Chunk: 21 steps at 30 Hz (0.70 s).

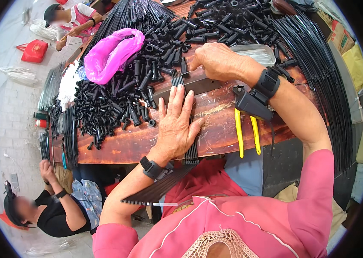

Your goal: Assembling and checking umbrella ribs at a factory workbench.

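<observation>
My left hand [175, 124] lies flat, fingers spread, across a row of thin black rods [191, 152]. The rods run over the table's front edge and fan out above my lap. Their far ends rest at a dark metal bar [209, 87] on the table. Just past those ends, my right hand [218, 62] is closed in a pinch beside the bar. A thin, light sliver shows near its fingertips, too small to name. Beyond the right hand stands a clear plastic box [269, 53] of fine, pale, pin-like pieces.
Black tubular fittings [138, 81] heap across the wooden table [220, 144], with a pink plastic bag [91, 64] on top. Yellow-handled pliers [239, 133] lie at the front edge. Long black rods [319, 73] are bundled at right. Two people [63, 210] sit at left and far left.
</observation>
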Each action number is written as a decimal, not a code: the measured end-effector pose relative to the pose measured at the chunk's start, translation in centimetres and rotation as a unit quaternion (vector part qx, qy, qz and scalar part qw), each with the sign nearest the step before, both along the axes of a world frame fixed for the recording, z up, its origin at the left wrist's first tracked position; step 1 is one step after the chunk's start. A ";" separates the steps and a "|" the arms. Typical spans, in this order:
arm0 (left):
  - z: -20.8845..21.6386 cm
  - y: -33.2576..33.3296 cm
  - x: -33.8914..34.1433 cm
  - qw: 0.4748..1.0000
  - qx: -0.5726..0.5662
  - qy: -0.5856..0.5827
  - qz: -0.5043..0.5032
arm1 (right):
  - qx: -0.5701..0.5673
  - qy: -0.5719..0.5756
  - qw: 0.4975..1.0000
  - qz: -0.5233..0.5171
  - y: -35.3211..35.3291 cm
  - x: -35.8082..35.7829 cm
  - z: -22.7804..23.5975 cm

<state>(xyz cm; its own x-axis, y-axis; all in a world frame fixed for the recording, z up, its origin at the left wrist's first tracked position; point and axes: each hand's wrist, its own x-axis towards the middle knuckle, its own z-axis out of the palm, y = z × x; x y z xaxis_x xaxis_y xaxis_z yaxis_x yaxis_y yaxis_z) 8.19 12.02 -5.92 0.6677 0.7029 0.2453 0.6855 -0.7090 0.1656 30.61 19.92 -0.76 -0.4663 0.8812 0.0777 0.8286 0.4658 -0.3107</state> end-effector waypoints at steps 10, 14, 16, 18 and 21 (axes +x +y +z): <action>0.1 0.0 -0.2 1.000 -0.007 0.006 0.002 | -0.018 0.157 0.987 0.030 1.1 0.2 -1.9; 0.0 0.0 -0.1 1.000 -0.004 0.002 -0.002 | -0.017 0.189 0.982 0.020 2.0 0.5 -2.9; 0.0 0.0 -0.1 1.000 -0.003 0.004 -0.004 | -0.037 0.208 0.976 0.046 2.1 0.6 -3.1; 0.0 0.0 -0.2 1.000 -0.005 0.002 0.001 | -0.058 0.227 0.970 0.073 2.0 0.4 -2.6; 0.0 -0.1 -0.3 1.000 0.001 0.006 0.001 | -0.021 0.222 0.972 0.071 1.8 -0.1 -2.3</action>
<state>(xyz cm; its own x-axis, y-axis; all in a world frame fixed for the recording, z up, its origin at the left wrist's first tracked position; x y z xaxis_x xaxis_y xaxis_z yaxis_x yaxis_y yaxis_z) 7.93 11.95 -5.90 0.6685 0.7043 0.2390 0.6892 -0.7074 0.1567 30.53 21.77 -3.10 -0.5124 0.8171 0.2642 0.5361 0.5447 -0.6449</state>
